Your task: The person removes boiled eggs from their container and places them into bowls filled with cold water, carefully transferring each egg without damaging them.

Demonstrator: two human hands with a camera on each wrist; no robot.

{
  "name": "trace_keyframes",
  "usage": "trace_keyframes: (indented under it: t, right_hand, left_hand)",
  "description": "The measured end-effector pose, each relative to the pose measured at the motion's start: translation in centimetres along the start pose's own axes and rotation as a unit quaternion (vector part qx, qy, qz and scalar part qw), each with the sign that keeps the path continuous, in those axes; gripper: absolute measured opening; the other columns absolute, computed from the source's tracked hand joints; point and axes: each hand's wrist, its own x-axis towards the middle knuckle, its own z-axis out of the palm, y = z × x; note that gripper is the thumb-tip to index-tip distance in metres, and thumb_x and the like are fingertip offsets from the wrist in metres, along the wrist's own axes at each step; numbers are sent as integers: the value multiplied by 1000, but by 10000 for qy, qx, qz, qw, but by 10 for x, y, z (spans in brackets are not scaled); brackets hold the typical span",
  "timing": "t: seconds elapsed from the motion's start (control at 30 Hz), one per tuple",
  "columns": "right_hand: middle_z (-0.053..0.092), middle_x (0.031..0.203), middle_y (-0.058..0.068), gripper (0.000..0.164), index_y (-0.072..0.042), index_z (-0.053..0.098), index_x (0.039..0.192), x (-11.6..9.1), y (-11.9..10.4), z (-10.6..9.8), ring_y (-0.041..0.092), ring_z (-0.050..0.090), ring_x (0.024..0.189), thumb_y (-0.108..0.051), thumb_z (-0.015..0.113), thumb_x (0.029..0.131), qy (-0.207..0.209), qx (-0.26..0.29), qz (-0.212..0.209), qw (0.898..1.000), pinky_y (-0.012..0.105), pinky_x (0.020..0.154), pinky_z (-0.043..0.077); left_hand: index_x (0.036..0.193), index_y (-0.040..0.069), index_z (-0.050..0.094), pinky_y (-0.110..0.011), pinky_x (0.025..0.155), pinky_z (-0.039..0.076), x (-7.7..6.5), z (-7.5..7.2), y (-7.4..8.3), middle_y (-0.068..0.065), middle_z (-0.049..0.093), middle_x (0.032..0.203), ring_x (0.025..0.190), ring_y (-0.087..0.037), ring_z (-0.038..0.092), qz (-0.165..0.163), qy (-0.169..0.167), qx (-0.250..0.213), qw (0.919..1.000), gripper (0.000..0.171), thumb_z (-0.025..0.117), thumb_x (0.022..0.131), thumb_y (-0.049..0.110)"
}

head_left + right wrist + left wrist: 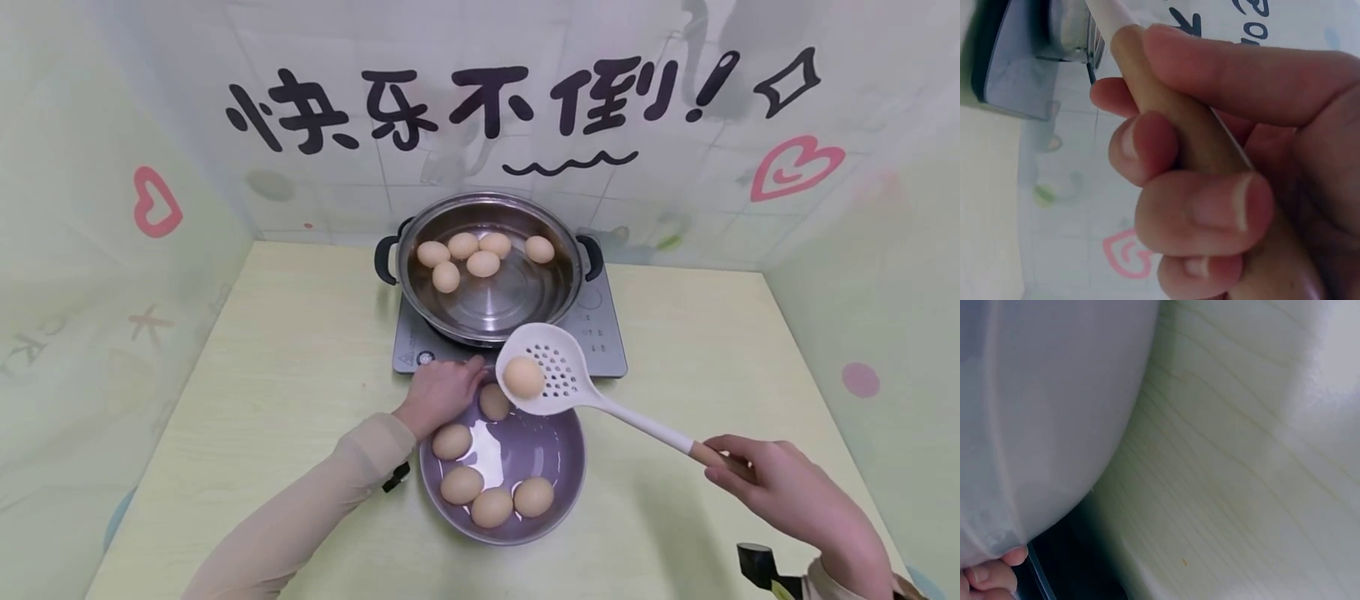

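Right hand [787, 487] wraps white, wood-handled slotted skimmer [637, 421]; left hand [442, 390] grips round purple bowl [551, 450] at far-left rim. Brown oval egg [523, 377] sits unsecured on skimmer above bowl's far edge; tilt could drop it.

The skimmer [568, 385] probably hides some bowl rim [504, 542].

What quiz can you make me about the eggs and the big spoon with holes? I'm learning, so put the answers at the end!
1. How many eggs can you see in the pot?
2. Who grips the white skimmer: A) the left hand; B) the right hand?
3. True or false: more eggs show in the pot than in the purple bowl.

Key:
1. Six.
2. B.
3. True: six against five.
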Motion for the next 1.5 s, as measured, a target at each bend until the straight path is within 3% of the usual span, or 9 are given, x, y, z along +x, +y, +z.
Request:
trace_keyframes:
  t: [0.4,0.7,1.23,1.5]
  right_hand:
    - [40,57,-17,15,-23,62,96,-24,25,13,-3,30,50,-15,66,82,-170,485,361,9980,20,45,25]
    - [43,59,-16,20,-13,65,100,-31,46,20,-1,35,51,-9,66,81,-131,919,254,9954,21,47,26]
    - [45,57,-16,25,-18,68,102,-22,39,20,-1,37,51,-18,71,78,111,229,757,9968,22,47,27]
    - [54,64,-17,25,-18,68,102,-22,36,20,-2,44,56,-21,71,78,56,122,978,9951,22,51,31]
  left_hand:
    - [76,13,50,-37,39,36,-3,1,-1,-2,54,49,44,-27,56,63,224,97,9997,21,55,89,29]
    - [77,12,49,-38,39,37,-4,5,-3,-3,54,50,44,-28,56,99,201,93,9997,22,55,89,29]
    - [75,11,44,-36,35,33,0,2,-3,-2,48,46,40,-27,52,297,556,30,9980,25,48,92,29]
    - [76,13,48,-36,36,35,0,3,-3,-1,51,47,42,-25,54,167,271,156,9994,22,55,89,30]
